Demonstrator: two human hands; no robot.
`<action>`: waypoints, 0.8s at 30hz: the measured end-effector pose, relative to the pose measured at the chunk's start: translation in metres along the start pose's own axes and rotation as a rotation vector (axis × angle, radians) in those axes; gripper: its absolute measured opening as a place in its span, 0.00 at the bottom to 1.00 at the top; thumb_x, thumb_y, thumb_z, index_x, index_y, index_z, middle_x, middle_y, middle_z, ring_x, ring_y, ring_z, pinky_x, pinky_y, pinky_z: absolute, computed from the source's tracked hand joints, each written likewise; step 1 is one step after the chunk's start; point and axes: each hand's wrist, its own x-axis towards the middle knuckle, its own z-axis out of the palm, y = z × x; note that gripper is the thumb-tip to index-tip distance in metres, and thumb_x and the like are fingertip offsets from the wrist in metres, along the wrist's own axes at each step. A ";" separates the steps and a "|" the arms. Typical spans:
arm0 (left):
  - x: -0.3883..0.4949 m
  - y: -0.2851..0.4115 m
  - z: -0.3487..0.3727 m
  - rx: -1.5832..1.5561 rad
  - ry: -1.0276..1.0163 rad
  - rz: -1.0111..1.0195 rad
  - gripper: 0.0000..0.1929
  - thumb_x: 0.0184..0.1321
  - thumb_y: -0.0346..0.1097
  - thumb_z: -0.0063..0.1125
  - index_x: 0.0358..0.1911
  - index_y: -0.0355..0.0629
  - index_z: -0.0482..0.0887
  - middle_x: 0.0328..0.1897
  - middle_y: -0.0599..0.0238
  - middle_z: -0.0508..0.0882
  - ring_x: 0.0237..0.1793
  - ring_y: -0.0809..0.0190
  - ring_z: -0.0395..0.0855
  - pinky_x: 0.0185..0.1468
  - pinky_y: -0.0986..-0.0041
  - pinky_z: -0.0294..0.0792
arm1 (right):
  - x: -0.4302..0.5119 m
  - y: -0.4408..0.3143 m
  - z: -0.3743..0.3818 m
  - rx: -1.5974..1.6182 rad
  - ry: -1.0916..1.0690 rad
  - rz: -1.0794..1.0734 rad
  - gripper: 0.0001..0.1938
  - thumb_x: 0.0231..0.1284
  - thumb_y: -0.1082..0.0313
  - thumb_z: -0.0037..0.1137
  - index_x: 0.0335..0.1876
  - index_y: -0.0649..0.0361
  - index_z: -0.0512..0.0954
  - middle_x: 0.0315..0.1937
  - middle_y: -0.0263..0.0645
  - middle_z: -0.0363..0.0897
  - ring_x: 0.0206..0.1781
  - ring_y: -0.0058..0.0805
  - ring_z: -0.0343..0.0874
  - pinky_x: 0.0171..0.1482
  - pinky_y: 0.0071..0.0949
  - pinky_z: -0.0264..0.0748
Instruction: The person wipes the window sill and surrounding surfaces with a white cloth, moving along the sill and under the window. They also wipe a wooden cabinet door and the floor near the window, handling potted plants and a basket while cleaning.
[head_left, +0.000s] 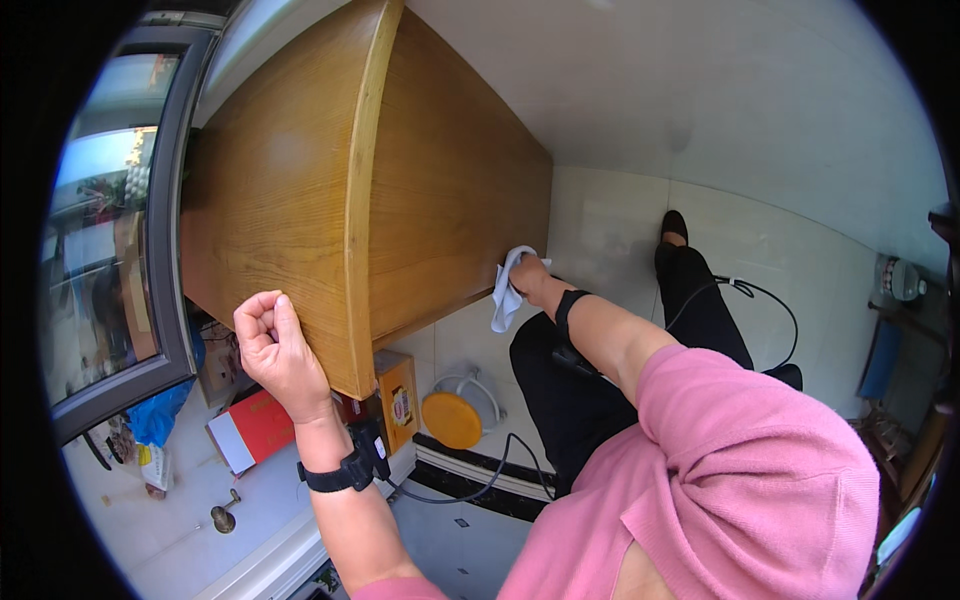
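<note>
My right hand (530, 277) grips a pale cloth (506, 297) low down at the side panel of a brown wooden cabinet (450, 172). Folds of the cloth hide some of its fingers. Over the edge of the cabinet's other face, my left hand (279, 360) is curled with thumb against the fingers, and nothing shows in it. Whether it touches the wood I cannot tell. Black straps circle both forearms, and a black cable (480, 491) runs from the device at the left wrist.
A grey-framed window (169, 225) stands at left. Below lie a red box (259, 427), a blue plastic bag (159, 412) and a metal handle (223, 516). A yellow-brown carton (397, 394) and a yellow-topped stool (451, 420) stand near the cabinet. A plastic bottle (902, 279) is at right.
</note>
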 end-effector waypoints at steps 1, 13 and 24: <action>0.000 0.000 0.000 -0.011 0.001 -0.009 0.01 0.68 0.25 0.55 0.39 0.39 0.78 0.29 0.77 0.76 0.29 0.80 0.68 0.37 0.87 0.63 | -0.003 -0.008 -0.006 -0.125 0.014 -0.075 0.16 0.61 0.68 0.47 0.50 0.67 0.79 0.52 0.57 0.80 0.55 0.49 0.81 0.54 0.40 0.78; -0.001 -0.003 -0.003 0.026 0.010 -0.015 0.00 0.68 0.26 0.55 0.39 0.40 0.79 0.31 0.76 0.77 0.32 0.78 0.69 0.40 0.84 0.65 | 0.056 -0.206 -0.105 -0.136 0.326 -0.577 0.14 0.54 0.73 0.50 0.45 0.72 0.78 0.43 0.64 0.81 0.46 0.60 0.81 0.48 0.46 0.80; -0.002 -0.005 -0.004 -0.014 -0.009 -0.039 0.00 0.69 0.26 0.54 0.39 0.40 0.78 0.31 0.76 0.76 0.32 0.78 0.69 0.41 0.84 0.65 | 0.047 0.033 0.012 -0.001 0.026 0.037 0.17 0.63 0.68 0.46 0.52 0.64 0.81 0.53 0.52 0.82 0.54 0.47 0.82 0.54 0.39 0.79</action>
